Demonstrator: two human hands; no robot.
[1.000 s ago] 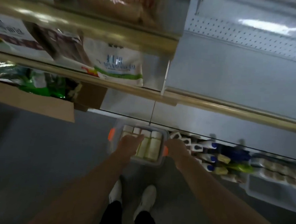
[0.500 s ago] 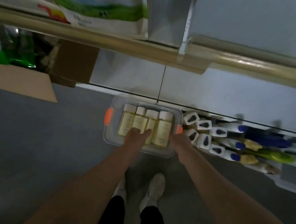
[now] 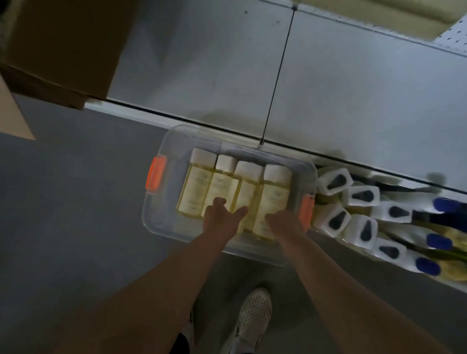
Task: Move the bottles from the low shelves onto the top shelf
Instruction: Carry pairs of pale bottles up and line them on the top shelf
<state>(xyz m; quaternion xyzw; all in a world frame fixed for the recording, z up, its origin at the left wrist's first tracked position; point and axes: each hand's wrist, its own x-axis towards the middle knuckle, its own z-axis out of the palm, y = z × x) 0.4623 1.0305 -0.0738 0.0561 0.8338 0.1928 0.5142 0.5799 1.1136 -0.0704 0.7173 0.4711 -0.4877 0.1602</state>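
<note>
Four bottles [image 3: 234, 196] lie side by side in clear bin [image 3: 153, 213] on floor. Left hand [image 3: 223, 218], fingers spread, rests on middle bottles' near ends. Right hand [image 3: 285, 223] at rightmost bottle; grip can't tell.

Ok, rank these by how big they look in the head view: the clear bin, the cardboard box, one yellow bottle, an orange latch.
1. cardboard box, though nearer the camera
2. clear bin
3. yellow bottle
4. orange latch

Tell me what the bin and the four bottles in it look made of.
Bin: clear plastic, slightly frosted; floor shows through its walls, orange latches. Bottles: see-through, yellowish liquid inside, matte white caps; plastic or glass, cannot tell.
</note>
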